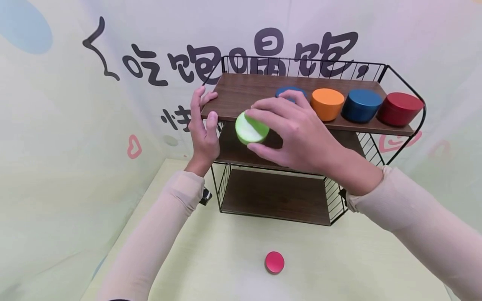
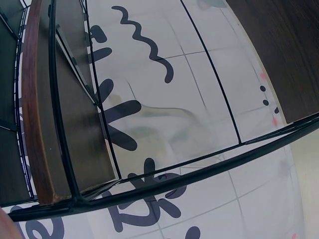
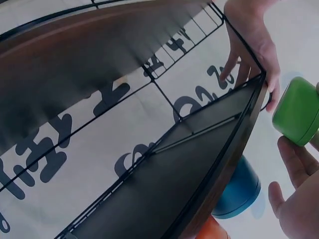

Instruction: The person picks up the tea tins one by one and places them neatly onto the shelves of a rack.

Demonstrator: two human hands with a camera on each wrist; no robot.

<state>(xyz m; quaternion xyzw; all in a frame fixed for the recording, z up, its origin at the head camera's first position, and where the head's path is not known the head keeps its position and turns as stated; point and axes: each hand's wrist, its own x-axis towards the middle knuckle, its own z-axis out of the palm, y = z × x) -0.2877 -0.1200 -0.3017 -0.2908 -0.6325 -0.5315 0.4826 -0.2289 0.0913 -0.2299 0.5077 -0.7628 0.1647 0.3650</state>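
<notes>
My right hand pinches a green round tin between thumb and fingers, in front of the top shelf's front edge. In the right wrist view the same green tin is apart from the shelf board. My left hand grips the left end of the three-tier rack's top shelf, thumb at the front. Right of the green tin on that shelf stand a blue tin, partly hidden by my right hand, an orange tin, another blue tin and a dark red tin.
A small red round tin or lid lies on the pale table in front of the rack. The lower shelf is dark wood between black wire sides. Behind the rack hangs a white printed sheet with black lettering.
</notes>
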